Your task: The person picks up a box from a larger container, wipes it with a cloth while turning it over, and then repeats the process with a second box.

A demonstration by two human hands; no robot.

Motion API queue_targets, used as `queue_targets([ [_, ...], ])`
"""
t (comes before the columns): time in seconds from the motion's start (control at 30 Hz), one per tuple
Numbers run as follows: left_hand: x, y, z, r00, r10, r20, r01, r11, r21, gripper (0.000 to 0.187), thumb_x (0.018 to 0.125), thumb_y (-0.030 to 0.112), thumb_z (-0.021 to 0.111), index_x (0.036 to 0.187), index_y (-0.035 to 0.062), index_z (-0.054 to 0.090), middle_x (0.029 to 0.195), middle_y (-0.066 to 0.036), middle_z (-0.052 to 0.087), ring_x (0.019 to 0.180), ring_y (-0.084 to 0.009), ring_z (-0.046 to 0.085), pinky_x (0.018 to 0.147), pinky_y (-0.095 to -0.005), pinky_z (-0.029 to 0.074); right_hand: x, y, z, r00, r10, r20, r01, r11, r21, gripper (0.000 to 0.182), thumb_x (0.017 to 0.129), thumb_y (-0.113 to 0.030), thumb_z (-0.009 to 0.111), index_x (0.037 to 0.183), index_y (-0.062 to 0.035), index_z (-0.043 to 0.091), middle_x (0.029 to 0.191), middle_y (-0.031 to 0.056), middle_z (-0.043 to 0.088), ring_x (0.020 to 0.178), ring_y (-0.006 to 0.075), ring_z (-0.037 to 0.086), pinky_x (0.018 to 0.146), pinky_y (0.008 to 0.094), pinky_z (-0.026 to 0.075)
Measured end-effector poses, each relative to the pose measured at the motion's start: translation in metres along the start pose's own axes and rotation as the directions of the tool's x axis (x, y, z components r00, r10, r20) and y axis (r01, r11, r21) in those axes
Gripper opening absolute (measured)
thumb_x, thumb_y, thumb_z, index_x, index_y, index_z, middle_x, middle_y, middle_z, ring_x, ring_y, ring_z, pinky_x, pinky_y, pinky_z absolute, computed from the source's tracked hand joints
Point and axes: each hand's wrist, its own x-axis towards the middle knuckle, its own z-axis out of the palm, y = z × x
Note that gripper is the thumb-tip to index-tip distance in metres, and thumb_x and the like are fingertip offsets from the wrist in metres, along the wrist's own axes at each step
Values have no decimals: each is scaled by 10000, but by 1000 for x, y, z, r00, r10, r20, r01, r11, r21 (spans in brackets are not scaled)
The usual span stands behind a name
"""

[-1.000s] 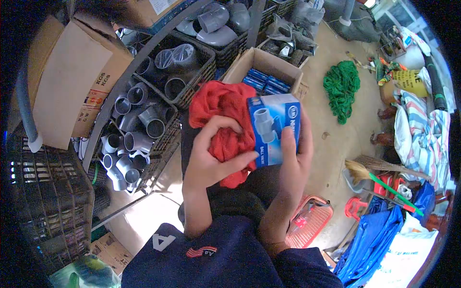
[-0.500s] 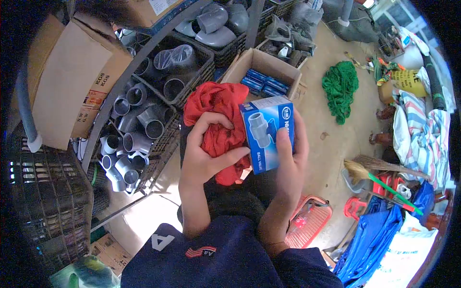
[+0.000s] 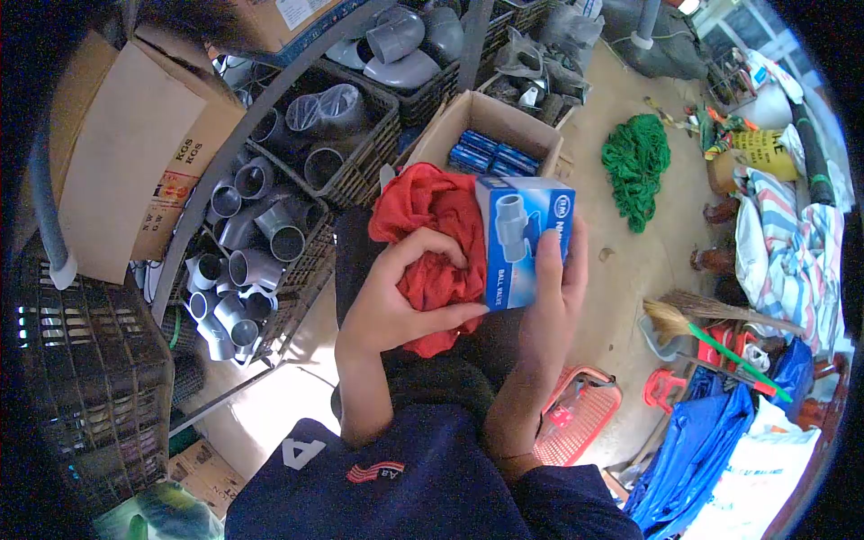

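Hands (image 3: 382, 297) (image 3: 556, 301) full: red cloth (image 3: 443, 225) in left grip, blue valve box (image 3: 520, 252) in right.

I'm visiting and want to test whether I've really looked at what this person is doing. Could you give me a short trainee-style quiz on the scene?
1. Fill in the blank: The left hand grips a bunched red ____.
2. True or false: The right hand holds a printed ball valve box.
3. What lies inside the open cardboard box beyond the hands?
A. grey pipe fittings
B. blue packages
C. a broom

Key:
1. cloth
2. True
3. B, blue packages
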Motion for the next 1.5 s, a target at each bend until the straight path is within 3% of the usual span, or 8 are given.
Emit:
queue_targets([
  [0.3, -2, -5, -5, 987, -24, -161, 16, 999, -50, 421, 605, 85, 803, 927, 28, 539, 893, -31, 556, 873, -117, 534, 826, -252, 412, 1, -1, -1, 992, 28, 122, -27, 1000, -8, 424, 877, -103, 538, 1281, -27, 436, 1091, 90, 566, 964, 119, 539, 845, 250, 427],
  [0.63, -5, -6, -6, 979, -39, -200, 25, 997, -72, 394, 623, 88, 775, 932, 28, 538, 899, -34, 553, 885, -120, 526, 840, -256, 397, -3, -4, -2, 988, 28, 152, -24, 999, -30, 401, 875, -108, 540, 1257, -19, 458, 1072, 92, 575, 948, 120, 549, 824, 249, 438],
  [0.93, -9, -4, -8, 990, -21, -136, 14, 998, -53, 377, 632, 76, 770, 926, 28, 541, 891, -32, 553, 871, -116, 526, 821, -250, 405, -7, -3, 1, 993, 29, 116, -27, 999, -22, 430, 885, -116, 526, 1290, -11, 427, 1116, 97, 556, 978, 121, 530, 854, 246, 417],
  [1.17, -9, 1, -8, 994, -36, 101, 45, 995, -88, 350, 655, 74, 768, 918, 28, 542, 892, -42, 561, 871, -127, 544, 815, -263, 421, -5, 3, -1, 999, -5, 43, 6, 1000, -20, 405, 915, -139, 492, 1285, 5, 415, 1145, 94, 531, 1016, 130, 509, 872, 256, 411],
  [1.23, -9, 2, -5, 989, -39, 145, 53, 995, -90, 341, 662, 75, 765, 917, 28, 543, 892, -45, 566, 869, -131, 549, 816, -266, 424, -4, 11, -4, 996, 32, -87, -29, 999, 34, 400, 926, -163, 484, 1281, 8, 412, 1158, 93, 521, 1030, 137, 504, 885, 262, 408],
  [1.3, -8, 2, -3, 982, -19, 188, 41, 992, -117, 333, 670, 77, 761, 919, 29, 545, 889, -52, 577, 866, -136, 558, 818, -270, 428, -2, 12, -7, 996, 1, -89, 2, 999, 33, 402, 928, -180, 486, 1275, 10, 415, 1163, 94, 517, 1034, 141, 503, 892, 266, 407],
  [1.5, -9, 1, -3, 988, -7, 156, 27, 992, -127, 328, 672, 82, 759, 920, 32, 550, 889, -50, 577, 867, -136, 557, 819, -273, 425, -3, 11, -8, 993, -27, -112, 26, 1000, -14, 375, 919, -164, 496, 1249, 7, 445, 1148, 93, 527, 1025, 136, 507, 882, 261, 406],
])
